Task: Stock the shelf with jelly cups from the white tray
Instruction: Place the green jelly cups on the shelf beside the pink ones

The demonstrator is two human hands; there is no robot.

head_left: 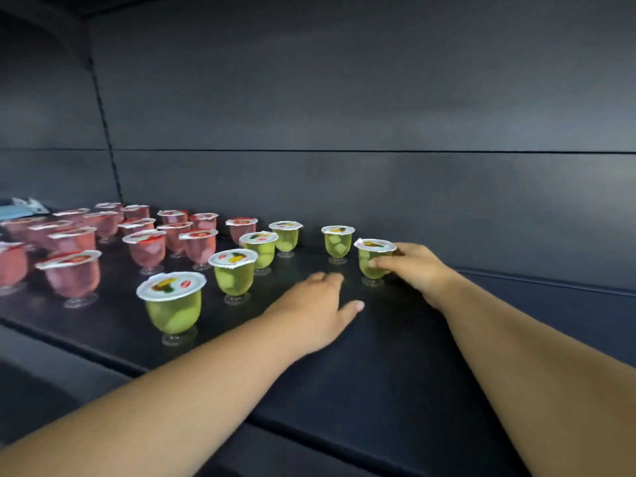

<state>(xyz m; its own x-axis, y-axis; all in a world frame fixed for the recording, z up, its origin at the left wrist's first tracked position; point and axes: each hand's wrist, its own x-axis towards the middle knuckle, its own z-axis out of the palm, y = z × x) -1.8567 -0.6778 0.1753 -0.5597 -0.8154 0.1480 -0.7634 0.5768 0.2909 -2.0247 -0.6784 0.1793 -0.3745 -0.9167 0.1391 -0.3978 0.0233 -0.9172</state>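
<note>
On the dark shelf (pixel 378 356) stand several green jelly cups and several pink ones, all upright with white foil lids. My right hand (pixel 418 270) grips the rightmost green jelly cup (pixel 373 258) by its side, with the cup's foot on the shelf. A second green cup (pixel 338 243) stands just behind and to the left of it. My left hand (pixel 320 308) hovers low over the shelf with fingers relaxed, holding nothing, between the held cup and a row of green cups (pixel 235 275). The white tray is out of view.
Pink jelly cups (pixel 148 249) fill the shelf's left part in rows. The shelf's dark back wall (pixel 378 187) rises right behind the cups. A pale blue and white item (pixel 20 210) lies at the far left. Bare shelf surface extends right of my right hand.
</note>
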